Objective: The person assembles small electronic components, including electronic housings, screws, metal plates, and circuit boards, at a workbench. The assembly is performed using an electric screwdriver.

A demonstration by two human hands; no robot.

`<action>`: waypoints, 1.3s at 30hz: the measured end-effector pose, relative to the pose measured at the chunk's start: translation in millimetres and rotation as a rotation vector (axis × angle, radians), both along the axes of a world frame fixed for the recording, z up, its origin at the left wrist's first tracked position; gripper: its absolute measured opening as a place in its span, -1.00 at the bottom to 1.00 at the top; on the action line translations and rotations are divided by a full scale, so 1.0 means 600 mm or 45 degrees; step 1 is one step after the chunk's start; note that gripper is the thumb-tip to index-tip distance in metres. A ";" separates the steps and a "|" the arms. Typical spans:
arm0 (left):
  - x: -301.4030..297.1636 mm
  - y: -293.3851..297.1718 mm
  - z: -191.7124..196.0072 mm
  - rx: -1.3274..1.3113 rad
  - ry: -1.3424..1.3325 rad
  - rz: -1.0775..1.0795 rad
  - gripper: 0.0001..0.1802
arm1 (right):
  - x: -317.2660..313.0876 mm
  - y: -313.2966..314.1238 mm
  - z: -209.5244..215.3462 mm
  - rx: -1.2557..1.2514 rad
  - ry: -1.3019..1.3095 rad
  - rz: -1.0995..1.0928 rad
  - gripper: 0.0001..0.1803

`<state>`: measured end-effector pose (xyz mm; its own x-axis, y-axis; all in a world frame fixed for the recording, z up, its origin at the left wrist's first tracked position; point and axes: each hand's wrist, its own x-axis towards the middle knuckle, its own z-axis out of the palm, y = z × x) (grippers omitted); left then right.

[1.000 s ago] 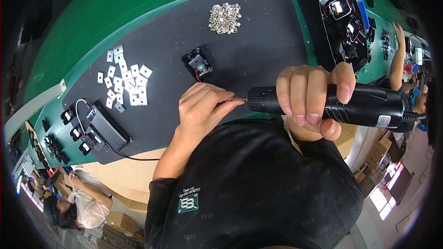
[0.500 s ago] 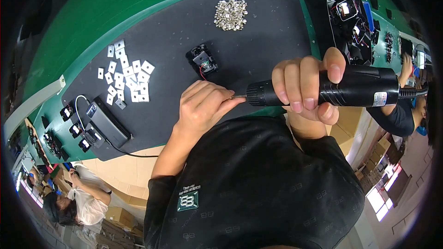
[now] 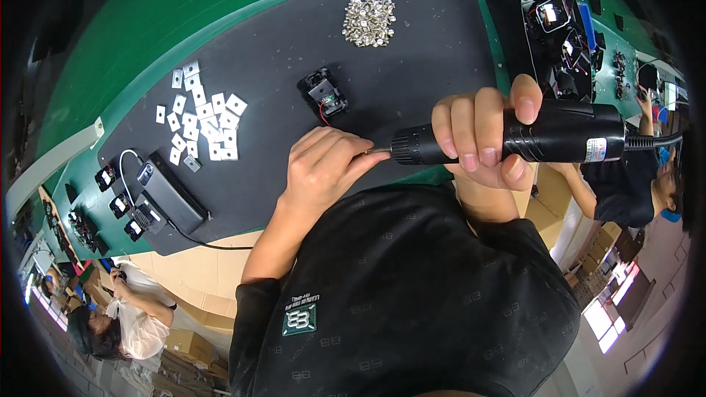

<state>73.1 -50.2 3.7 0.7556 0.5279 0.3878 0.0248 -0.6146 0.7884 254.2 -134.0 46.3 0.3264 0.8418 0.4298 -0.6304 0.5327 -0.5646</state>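
Single head view, looking steeply down, close over black mat.

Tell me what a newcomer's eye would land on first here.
First the black electric screwdriver, gripped in the right hand at centre right, its tip meeting the fingertips of the left hand. Behind them on the dark mat lie a shiny heap of screws at top, white square plates scattered left, and a small black module between.

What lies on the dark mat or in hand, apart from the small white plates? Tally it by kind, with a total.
Screwdriver: 1
Screw pile: 1
Open module: 1
Black box: 1
Small units by the box: 3
Total: 7
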 end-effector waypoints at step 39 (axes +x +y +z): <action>-0.015 0.050 0.008 0.157 0.254 0.129 0.03 | 0.003 0.001 -0.009 -0.088 -0.043 -0.139 -0.52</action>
